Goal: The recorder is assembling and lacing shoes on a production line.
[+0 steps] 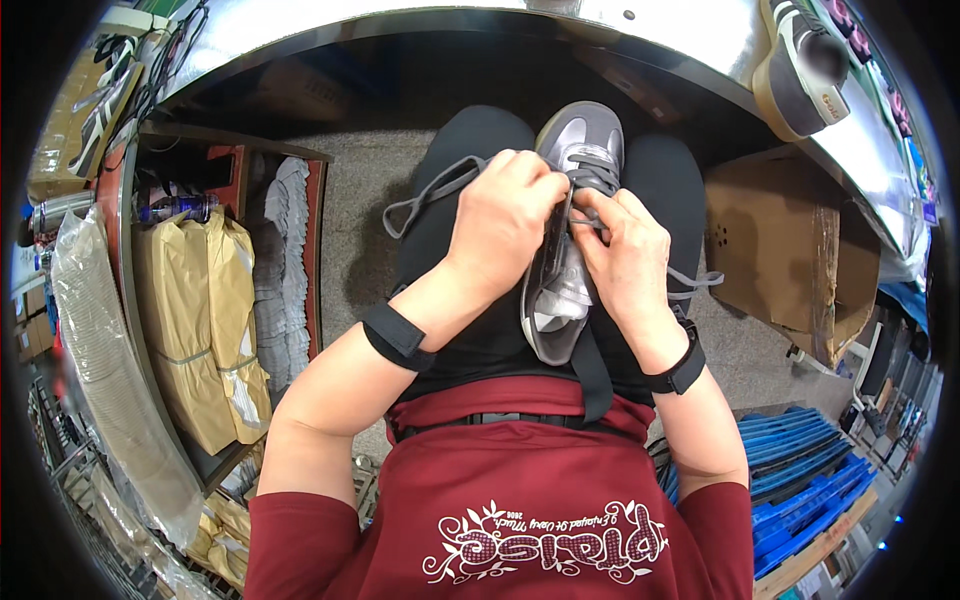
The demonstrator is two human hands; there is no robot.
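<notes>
A grey sneaker (592, 128) rests on my lap between my thighs, toe pointing away from me. Its upper part is laced with a flat grey shoelace (594, 170); the collar and light lining face me. My left hand (508, 215) is closed in a pinch at the left eyelet edge, and a loop of lace hangs out to its left. On the other side, my right hand (628, 248) has thumb and fingers pinched together over the tongue, on the lace by the eyelets. Another lace end sticks out beyond the right wrist. The fingertips partly hide the lacing.
A workbench (420, 22) curves across the far side, with a dark sneaker (800, 80) on its right. Paper-wrapped bundles (185, 330) fill a shelf at left. An open cardboard box (770, 240) stands at right, near blue plastic pallets (810, 500).
</notes>
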